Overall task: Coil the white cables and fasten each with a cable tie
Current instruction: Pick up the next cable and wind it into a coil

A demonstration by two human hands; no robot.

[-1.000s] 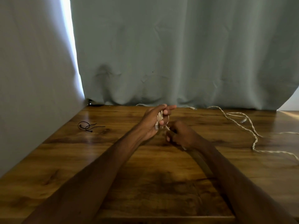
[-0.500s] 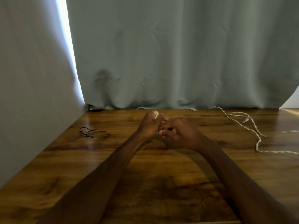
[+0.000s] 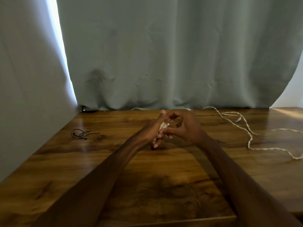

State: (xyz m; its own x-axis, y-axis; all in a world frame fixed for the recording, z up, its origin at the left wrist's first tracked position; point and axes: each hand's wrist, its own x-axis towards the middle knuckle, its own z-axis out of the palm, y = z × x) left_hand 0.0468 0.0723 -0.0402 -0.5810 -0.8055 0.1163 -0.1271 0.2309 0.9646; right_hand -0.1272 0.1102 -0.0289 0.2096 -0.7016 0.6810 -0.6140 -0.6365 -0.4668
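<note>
Over the middle of the wooden table [image 3: 147, 185], my left hand [image 3: 153, 128] holds a small coil of white cable [image 3: 164, 125] in its palm, thumb up and fingers wrapped around the bundle. My right hand [image 3: 185, 126] is right beside it, its fingertips touching the coil. Most of the coil is hidden between the two hands. A long twisted white cable [image 3: 246, 128] lies loose on the right side of the table. Thin black cable ties [image 3: 81, 134] lie on the left side.
A grey-green curtain [image 3: 164, 54] hangs along the table's back edge and a pale curtain [image 3: 29, 79] runs down the left side. The table's front edge [image 3: 164, 220] is close to me.
My left hand has turned so its fingers point down with the coil in the palm. My right hand has opened from a closed grip and now touches the coil with its fingertips.
</note>
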